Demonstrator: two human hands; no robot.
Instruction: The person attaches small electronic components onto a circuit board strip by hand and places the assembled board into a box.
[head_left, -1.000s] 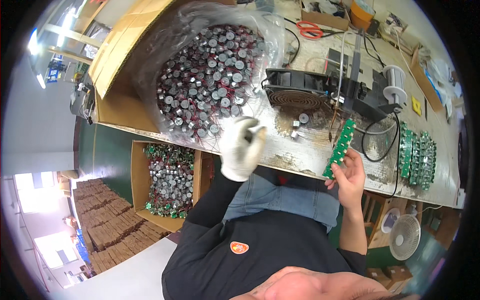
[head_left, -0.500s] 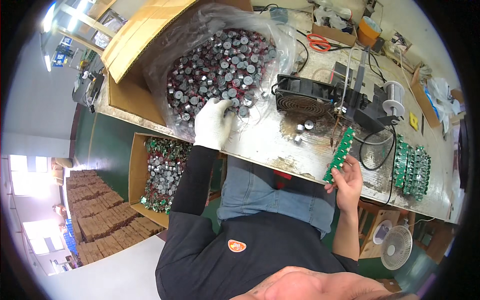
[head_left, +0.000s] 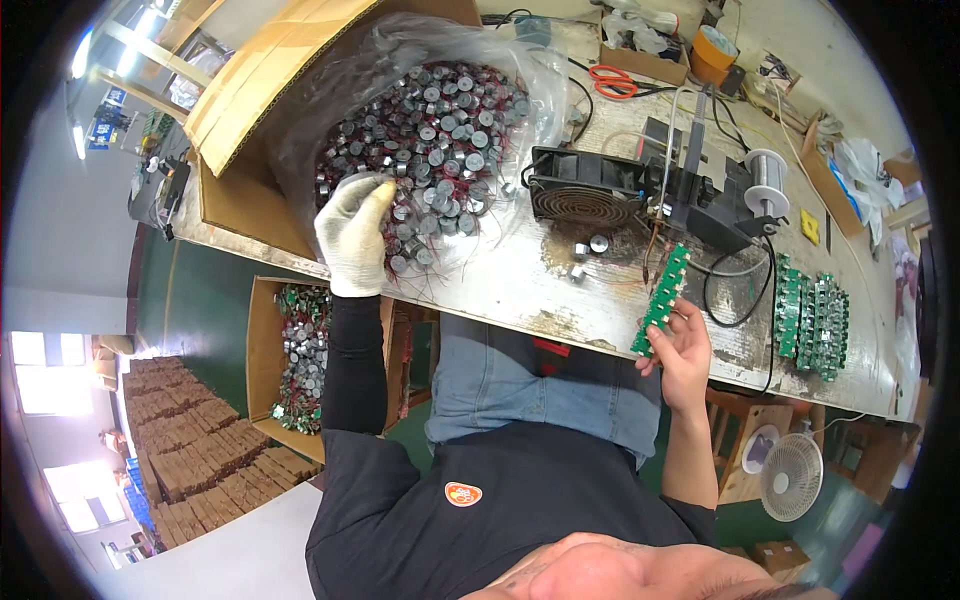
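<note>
My left hand [head_left: 354, 240], in a white glove, is over the near left side of a heap of small silver round parts with thin red wires [head_left: 440, 130]. Its fingers are curled toward the thumb; whatever they may pinch is too small to make out. The heap lies in a clear plastic bag [head_left: 545, 85]. My bare right hand [head_left: 684, 345] grips the lower end of a long green circuit board [head_left: 664, 298], tilted over the table's front edge. Its upper end is near the soldering device [head_left: 700, 190].
A small black fan [head_left: 590, 190] and a solder spool [head_left: 767, 180] stand on the table. A few loose silver parts [head_left: 598, 243] lie before the fan. Several green boards [head_left: 812, 320] are at right, red-handled scissors [head_left: 612, 82] behind. Below left stands a filled cardboard box [head_left: 262, 350].
My left hand has shifted left across the heap, its fingers now curled upward. My right hand still holds the circuit board in much the same place. The whole view has shifted slightly.
</note>
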